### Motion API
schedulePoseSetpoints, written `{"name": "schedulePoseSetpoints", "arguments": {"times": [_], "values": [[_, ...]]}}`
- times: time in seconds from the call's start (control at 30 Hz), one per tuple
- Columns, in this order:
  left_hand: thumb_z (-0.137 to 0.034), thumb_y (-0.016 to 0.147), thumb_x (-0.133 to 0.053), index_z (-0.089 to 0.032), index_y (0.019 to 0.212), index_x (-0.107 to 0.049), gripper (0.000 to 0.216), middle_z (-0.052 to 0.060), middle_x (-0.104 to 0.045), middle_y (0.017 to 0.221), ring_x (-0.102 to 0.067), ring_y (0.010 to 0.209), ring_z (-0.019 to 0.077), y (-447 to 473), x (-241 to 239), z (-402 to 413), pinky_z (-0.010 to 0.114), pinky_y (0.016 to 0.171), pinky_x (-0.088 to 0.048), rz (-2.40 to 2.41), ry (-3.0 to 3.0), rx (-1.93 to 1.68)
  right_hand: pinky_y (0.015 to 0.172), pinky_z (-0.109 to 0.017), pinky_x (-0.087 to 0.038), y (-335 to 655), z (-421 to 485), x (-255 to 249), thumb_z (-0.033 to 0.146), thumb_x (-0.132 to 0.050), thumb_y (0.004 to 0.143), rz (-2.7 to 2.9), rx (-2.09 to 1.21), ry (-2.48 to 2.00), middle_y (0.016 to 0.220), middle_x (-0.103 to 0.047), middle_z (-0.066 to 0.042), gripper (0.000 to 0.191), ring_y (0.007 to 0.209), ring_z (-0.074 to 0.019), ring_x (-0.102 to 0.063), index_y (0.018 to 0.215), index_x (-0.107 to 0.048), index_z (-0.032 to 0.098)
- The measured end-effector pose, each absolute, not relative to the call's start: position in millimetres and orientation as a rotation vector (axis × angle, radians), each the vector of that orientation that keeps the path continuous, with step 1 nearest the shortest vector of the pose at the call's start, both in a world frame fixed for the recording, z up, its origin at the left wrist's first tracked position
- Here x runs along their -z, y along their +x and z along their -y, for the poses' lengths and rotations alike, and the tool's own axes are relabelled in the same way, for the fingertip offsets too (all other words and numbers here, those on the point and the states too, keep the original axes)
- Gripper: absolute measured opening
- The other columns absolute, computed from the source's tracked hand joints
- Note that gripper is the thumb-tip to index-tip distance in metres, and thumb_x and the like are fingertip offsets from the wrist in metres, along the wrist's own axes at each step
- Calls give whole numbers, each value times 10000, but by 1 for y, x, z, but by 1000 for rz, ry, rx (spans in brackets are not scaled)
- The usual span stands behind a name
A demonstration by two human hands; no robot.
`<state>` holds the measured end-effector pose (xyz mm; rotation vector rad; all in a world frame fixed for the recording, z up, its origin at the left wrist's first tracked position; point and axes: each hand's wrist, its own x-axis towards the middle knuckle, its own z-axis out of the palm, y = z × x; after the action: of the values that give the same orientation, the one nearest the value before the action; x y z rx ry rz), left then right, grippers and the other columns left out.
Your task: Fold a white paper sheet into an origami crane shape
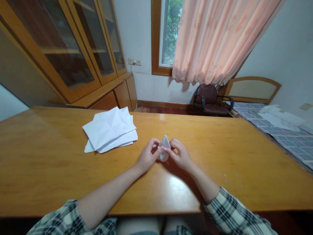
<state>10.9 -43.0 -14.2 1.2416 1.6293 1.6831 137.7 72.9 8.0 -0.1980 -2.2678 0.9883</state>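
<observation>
A small folded piece of white paper (pixel 164 147) with a pointed top stands just above the wooden table (pixel 49 163), near its middle. My left hand (pixel 147 156) pinches its left side with thumb and fingers closed. My right hand (pixel 179 154) pinches its right side the same way. Both forearms reach in from the near edge, with plaid sleeves pushed up.
A loose stack of creased white paper sheets (pixel 110 132) lies on the table to the left of my hands. Behind the table stand a glass-fronted wooden cabinet (pixel 73 55), a dark office chair (pixel 210 99) under a pink curtain, and a bed (pixel 281 130) at right.
</observation>
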Motion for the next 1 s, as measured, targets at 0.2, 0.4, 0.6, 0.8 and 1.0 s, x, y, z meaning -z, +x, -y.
{"name": "schedulePoseSetpoints", "arguments": {"times": [0.2, 0.4, 0.6, 0.8, 1.0], "values": [[-351, 821, -607, -187, 779, -599, 170, 66, -572, 1038, -549, 1000, 194, 5, 0, 43, 306, 872, -450, -1792, 1419, -1775, 586, -270, -350, 138, -72, -8, 381, -546, 870, 2332, -962, -166, 642, -461, 10, 320, 623, -134, -434, 620, -456, 201], [-355, 856, -563, -173, 725, -622, 232, 46, -616, 857, -574, 856, 178, 4, -7, 44, 294, 825, -445, -1724, 1386, -1813, 565, -260, -336, 139, -70, -12, 397, -516, 884, 2246, -1085, -252, 623, -436, 19, 352, 608, -128, -422, 601, -450, 197], [-380, 812, -613, -156, 732, -645, 241, 34, -647, 782, -584, 770, 170, 7, -10, 44, 281, 766, -455, -1643, 1221, -1862, 573, -255, -331, 140, -68, -9, 417, -518, 882, 2136, -1150, -287, 616, -443, 24, 367, 603, -120, -427, 597, -479, 190], [-405, 787, -628, -145, 682, -624, 280, 19, -629, 723, -563, 721, 151, 8, -10, 44, 257, 722, -449, -1615, 1122, -1857, 593, -247, -336, 140, -69, -7, 380, -545, 874, 2119, -1192, -251, 629, -473, 19, 323, 623, -116, -447, 621, -525, 180], [-391, 814, -608, -144, 690, -621, 276, 19, -618, 739, -557, 742, 148, 8, -10, 45, 260, 744, -446, -1562, 1160, -1852, 594, -244, -342, 141, -70, -5, 393, -520, 883, 2082, -1314, -272, 646, -482, 13, 305, 629, -120, -452, 669, -567, 182]]}}
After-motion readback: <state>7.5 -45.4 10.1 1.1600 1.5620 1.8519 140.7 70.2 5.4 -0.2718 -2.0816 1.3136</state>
